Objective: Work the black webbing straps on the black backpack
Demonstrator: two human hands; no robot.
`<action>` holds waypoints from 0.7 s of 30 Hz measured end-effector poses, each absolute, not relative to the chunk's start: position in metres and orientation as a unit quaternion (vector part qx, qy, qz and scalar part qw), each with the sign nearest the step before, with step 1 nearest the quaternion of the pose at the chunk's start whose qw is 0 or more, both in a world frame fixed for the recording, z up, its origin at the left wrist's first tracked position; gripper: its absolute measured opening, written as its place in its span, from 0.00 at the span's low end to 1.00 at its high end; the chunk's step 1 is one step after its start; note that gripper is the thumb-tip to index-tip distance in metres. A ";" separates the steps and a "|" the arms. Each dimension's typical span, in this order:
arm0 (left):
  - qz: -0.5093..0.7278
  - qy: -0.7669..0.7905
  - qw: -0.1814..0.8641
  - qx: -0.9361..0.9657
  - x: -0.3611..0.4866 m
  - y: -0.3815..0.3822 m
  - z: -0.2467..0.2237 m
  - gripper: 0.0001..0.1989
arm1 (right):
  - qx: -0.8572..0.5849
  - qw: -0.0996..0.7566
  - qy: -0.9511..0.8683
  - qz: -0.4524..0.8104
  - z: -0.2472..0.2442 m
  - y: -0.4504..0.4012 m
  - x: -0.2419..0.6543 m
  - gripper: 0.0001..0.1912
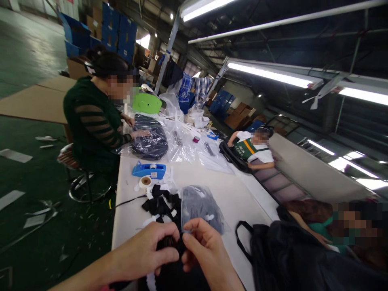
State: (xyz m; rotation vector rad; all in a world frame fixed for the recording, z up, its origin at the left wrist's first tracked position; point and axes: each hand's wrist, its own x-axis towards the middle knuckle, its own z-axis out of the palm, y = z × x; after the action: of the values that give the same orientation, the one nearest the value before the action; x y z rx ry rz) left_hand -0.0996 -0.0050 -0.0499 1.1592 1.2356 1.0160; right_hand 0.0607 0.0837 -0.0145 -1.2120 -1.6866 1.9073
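Black fabric [182,275] lies in front of me at the table's near end, running out of view at the bottom. My left hand [144,250] is closed on a bunched black part of it, thumb and fingers pressed together. Close beside it, my right hand [207,252] pinches the same black fabric between thumb and forefinger; the exact spot is small and partly hidden by the fingers. Just beyond both hands are a clear plastic bag [201,206] with something dark grey inside and a heap of black strap pieces [162,202].
A blue tape dispenser [148,171] and a tape roll [145,181] stand on the white table [127,214]. To the right lies a black bag [281,250]. A co-worker [93,117] at left handles a plastic-wrapped black bag [150,139]; other people sit along the right side.
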 end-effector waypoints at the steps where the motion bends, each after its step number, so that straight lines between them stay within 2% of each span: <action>1: 0.427 0.552 0.476 0.535 -0.099 -0.005 -0.051 0.05 | -0.444 0.163 -0.565 0.676 -0.015 0.083 0.060 0.26; 3: 0.415 0.583 0.357 0.600 -0.096 -0.004 -0.055 0.04 | -0.469 0.167 -0.522 0.692 -0.018 0.081 0.059 0.27; 4: 0.405 0.592 0.331 0.613 -0.095 -0.003 -0.057 0.05 | -0.476 0.169 -0.507 0.699 -0.019 0.081 0.058 0.27; 8: 0.360 0.623 0.290 0.631 -0.090 0.001 -0.065 0.07 | -0.475 0.172 -0.506 0.699 -0.017 0.082 0.050 0.26; 12: 0.378 0.622 0.210 0.652 -0.092 0.005 -0.074 0.11 | -0.448 0.151 -0.570 0.672 -0.005 0.095 0.049 0.23; 14: 0.383 0.624 0.186 0.656 -0.096 0.008 -0.080 0.12 | -0.415 0.110 -0.654 0.623 -0.001 0.112 0.057 0.17; 16: 0.382 0.628 0.189 0.651 -0.102 0.011 -0.087 0.11 | -0.386 0.050 -0.769 0.508 -0.002 0.134 0.068 0.13; 19: 0.395 0.628 0.216 0.635 -0.110 0.012 -0.103 0.12 | -0.354 -0.080 -0.879 0.309 -0.016 0.162 0.081 0.16; 21: 0.406 0.623 0.250 0.620 -0.111 0.010 -0.115 0.12 | -0.332 -0.160 -0.891 0.266 -0.033 0.172 0.082 0.17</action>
State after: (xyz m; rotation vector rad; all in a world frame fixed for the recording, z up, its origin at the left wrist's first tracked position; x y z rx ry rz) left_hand -0.1114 0.0103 -0.1147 1.6878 1.6955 1.1065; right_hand 0.0820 0.1721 -0.0332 -1.1637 -3.1243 0.9331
